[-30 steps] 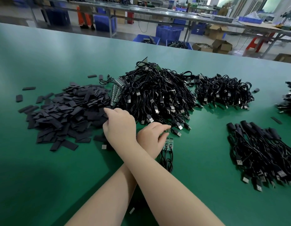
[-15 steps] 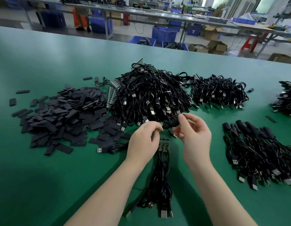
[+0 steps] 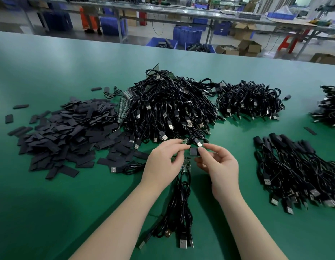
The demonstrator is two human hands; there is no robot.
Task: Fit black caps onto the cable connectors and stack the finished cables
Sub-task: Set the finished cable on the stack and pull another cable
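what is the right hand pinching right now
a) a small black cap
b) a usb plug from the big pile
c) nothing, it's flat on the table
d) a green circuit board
a: the right hand pinches a small black cap between thumb and forefinger, held up close to the green connector board that the left hand grips.

- green table [image 3: 50, 212], wide, matte
- heap of flat black caps [image 3: 67, 136], left, strays around its edge
- large tangled cable heap [image 3: 168, 107], centre
- smaller cable pile [image 3: 251, 100], right of it
- capped cables [image 3: 301, 171] laid in a stack, near right
- small cable bundle [image 3: 179, 216], near edge
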